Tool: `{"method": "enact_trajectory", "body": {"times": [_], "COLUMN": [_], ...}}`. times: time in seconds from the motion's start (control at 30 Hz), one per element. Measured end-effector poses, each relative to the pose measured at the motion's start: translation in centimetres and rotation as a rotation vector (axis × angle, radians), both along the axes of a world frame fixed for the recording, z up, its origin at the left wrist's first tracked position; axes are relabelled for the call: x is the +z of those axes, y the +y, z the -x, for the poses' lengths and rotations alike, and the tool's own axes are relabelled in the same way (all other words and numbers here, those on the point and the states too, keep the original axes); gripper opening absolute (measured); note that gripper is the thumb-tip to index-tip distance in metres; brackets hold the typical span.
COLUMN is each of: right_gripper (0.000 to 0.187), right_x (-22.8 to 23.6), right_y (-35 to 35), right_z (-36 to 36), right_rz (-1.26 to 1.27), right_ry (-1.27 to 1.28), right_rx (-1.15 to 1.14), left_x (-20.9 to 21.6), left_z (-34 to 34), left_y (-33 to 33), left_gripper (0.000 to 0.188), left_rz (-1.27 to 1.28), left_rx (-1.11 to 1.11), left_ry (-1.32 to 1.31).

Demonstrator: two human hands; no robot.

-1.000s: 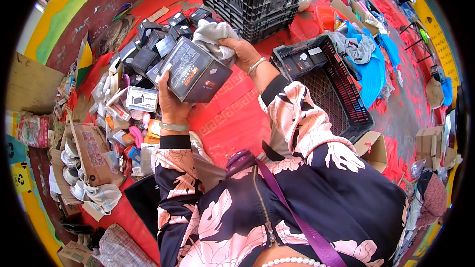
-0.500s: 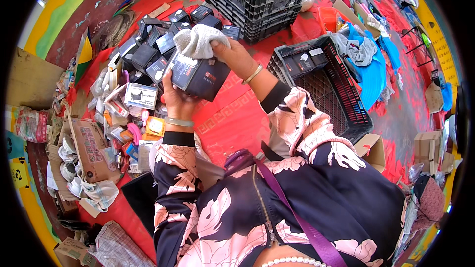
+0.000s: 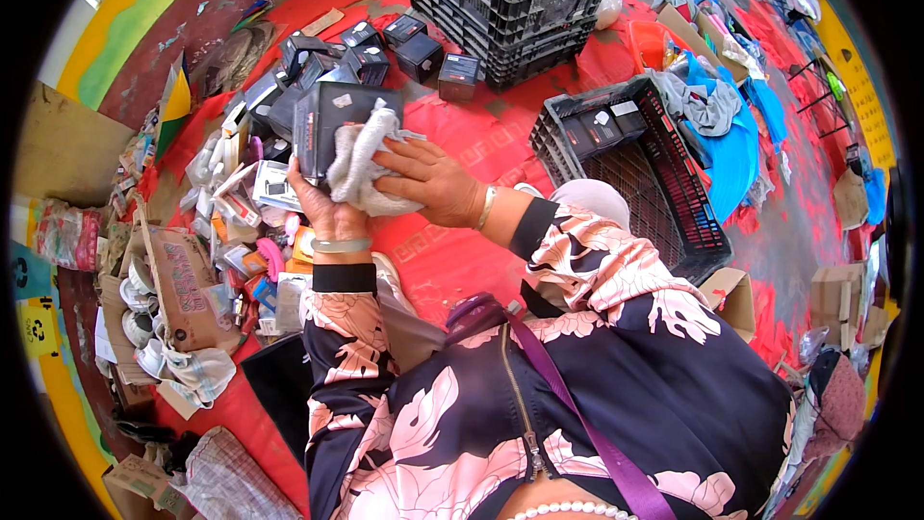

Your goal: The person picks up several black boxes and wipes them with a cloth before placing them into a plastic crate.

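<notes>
- Blk cardboard box (image 3: 320, 125), pale sticker on upper face, is up in front of you: just fwd of your L hand (image 3: 332, 217), fwd-left of your R hand (image 3: 433, 183). Can't tell its long axis; cloth hides part.
- White cloth (image 3: 361, 169), bunched, sits btwn box & R hand, apparently against the box.
- L hand's nearer: part-closed on the box's lower L side, has hold of it; thumb up that edge, other fingers mostly hidden. Forearm's nearly straight fwd.
- R hand's nearly flat, fingers apart & pointing left, holding the cloth under them. Forearm slants in from right.
- Past the box: loose heap of blk boxes (image 3: 371, 65), then stacked blk plastic crates (image 3: 500, 24).
- Off right: 1 open blk crate (image 3: 695, 207) w/ small boxes at its far end.
</notes>
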State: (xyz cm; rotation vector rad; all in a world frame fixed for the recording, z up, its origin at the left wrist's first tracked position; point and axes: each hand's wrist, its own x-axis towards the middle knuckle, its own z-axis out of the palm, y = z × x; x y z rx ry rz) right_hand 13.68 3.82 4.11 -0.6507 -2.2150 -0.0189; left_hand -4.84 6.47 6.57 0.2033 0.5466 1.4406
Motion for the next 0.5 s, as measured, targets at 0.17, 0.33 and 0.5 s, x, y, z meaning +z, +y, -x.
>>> {"method": "enact_trajectory", "body": {"times": [0.17,0.33,0.5], "right_gripper": [0.026,0.028,0.056], "right_x": [-2.3,3.2,4.8], "right_y": [3.1,5.4,1.4], "right_z": [-2.9,-5.6,0.7], "right_rz": [0.559,0.347,0.068], "right_ry": [0.257,0.654,0.242], "right_rx": [-0.199,-0.256,-0.127], "left_x": [3.5,2.6,-0.2], "left_z": [1.0,1.1,-1.7], "left_y": [-1.3,-1.8,-0.8], "left_gripper": [0.059,0.062,0.065], "left_rz": [0.267,0.149,-0.009], "left_rx": [0.126,-0.039,-0.077], "left_ry": [-0.047,-0.144,-0.006]}}
